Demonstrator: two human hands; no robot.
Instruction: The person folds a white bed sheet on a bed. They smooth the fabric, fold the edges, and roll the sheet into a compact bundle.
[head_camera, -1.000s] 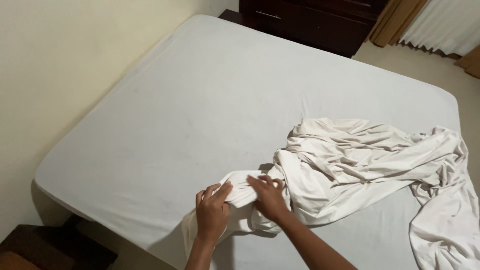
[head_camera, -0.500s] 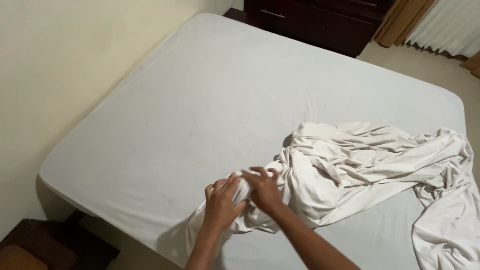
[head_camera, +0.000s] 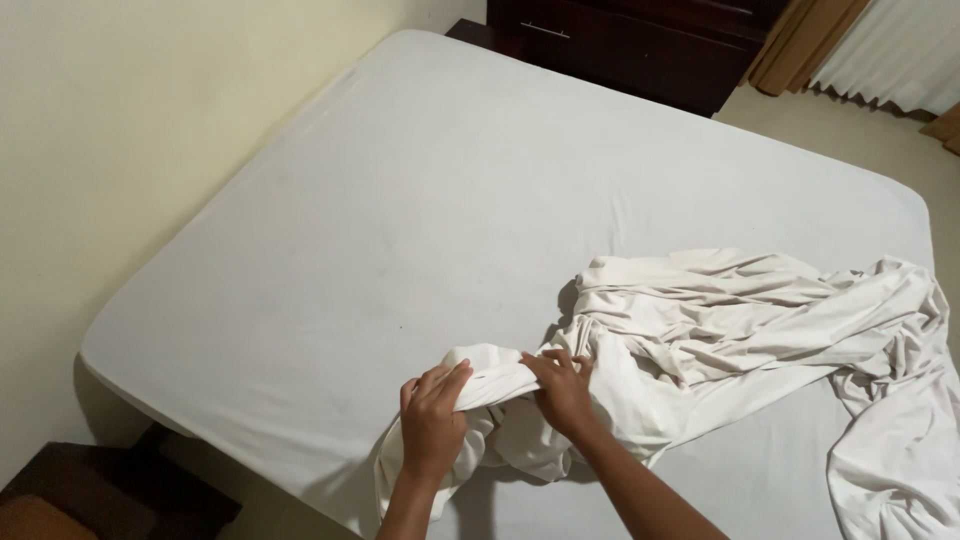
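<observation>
A crumpled white sheet (head_camera: 730, 320) lies across the near right part of a bare white mattress (head_camera: 450, 200). One end of the sheet is gathered at the mattress's near edge. My left hand (head_camera: 432, 420) grips that bunched end from the left, fingers curled over the fabric. My right hand (head_camera: 562, 392) grips the same bunch just to the right, close beside the left hand. Part of the sheet hangs over the near edge below my hands, and more of it trails off the mattress's right side.
A cream wall (head_camera: 130, 130) runs along the mattress's left side. A dark wooden dresser (head_camera: 640, 40) stands beyond the far end, with curtains (head_camera: 880, 50) at the far right. A dark wooden piece (head_camera: 90, 495) sits at the near left corner.
Both hands have shifted slightly along the gathered sheet end and lifted it a little; the head camera has moved closer, so the mattress looks larger.
</observation>
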